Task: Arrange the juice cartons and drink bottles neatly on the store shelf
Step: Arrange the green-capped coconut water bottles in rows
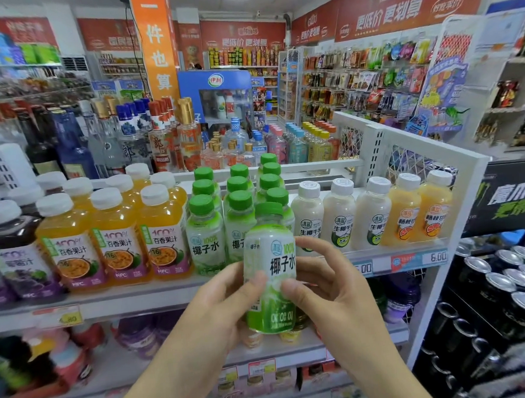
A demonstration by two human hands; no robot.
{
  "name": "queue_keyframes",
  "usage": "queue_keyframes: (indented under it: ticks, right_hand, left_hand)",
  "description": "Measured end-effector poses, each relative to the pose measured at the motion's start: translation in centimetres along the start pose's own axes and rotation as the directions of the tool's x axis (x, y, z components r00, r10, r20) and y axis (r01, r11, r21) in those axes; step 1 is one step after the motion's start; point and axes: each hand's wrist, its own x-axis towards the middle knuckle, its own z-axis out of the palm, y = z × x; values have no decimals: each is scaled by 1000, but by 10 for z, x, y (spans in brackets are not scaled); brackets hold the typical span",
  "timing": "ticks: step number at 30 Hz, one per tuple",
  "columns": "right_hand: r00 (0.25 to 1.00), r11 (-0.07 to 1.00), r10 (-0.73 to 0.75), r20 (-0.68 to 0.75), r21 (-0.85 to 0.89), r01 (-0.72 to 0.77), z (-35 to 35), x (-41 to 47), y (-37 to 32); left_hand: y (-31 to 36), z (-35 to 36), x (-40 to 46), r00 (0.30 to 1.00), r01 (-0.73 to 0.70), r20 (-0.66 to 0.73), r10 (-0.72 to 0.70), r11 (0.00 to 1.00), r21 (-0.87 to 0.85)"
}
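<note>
Both hands grip one green-capped, white-and-green labelled plastic coconut-water bottle (270, 269), upright (tilted slightly) in front of the white metal shelf (156, 293). The left hand (221, 306) wraps its left side, thumb on the label. The right hand (328, 284) wraps its right side; matching green-capped bottles (225, 219) stand in rows just behind.

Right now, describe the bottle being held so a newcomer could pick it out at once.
Find the white store shelf with orange juice bottles on its left and milky white bottles on its right. In front of its green-capped rows, the left hand and right hand grip one coconut water bottle. It alone is off the shelf, held slightly tilted.
</note>
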Motion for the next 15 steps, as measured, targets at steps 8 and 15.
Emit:
queue_keyframes:
  ticks: [8,15]
  right_hand:
    - [988,996,-78,133,-22,81,-11,-6,-4]
    - [934,1000,-5,357,28,-5,-25,-7,-8]
  left_hand:
    - [11,3,-6,998,-25,-53,27,999,46]
    - [15,9,-10,996,-8,-85,12,999,43]
